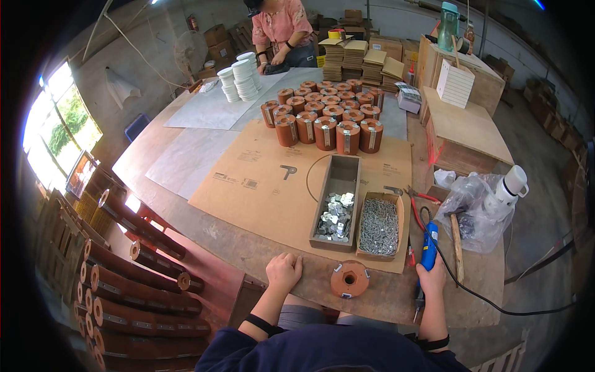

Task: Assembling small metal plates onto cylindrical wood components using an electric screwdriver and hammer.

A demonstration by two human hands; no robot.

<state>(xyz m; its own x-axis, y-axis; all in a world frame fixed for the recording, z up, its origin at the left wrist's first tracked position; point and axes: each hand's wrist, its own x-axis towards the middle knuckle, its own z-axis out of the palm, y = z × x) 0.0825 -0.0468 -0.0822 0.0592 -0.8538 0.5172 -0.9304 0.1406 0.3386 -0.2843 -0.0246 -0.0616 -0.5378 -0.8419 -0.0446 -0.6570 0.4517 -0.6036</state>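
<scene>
My right hand (pixel 432 276) is wrapped round a blue corded power screwdriver (pixel 429 247), its bit end pointing down toward the near table edge. Closed in a loose fist, my left hand (pixel 284 271) rests at the front edge of the table, and nothing shows in it. Between my hands stands a reddish-brown cylinder (pixel 349 279) with a central hole and small metal clips around its top; neither hand touches it. Just beyond are a long grey box (pixel 335 242) holding shiny metal clips (pixel 336 214) and an open carton (pixel 361 253) full of screws (pixel 379 224).
Many brown cylinders (pixel 325 133) stand grouped on cardboard (pixel 248 164). Red-handled pliers (pixel 427 197), a wooden stick (pixel 457 248) and a plastic bag (pixel 474 211) lie right. Long brown tubes (pixel 145 291) are stacked lower left. A co-worker (pixel 282 28) stands across the table.
</scene>
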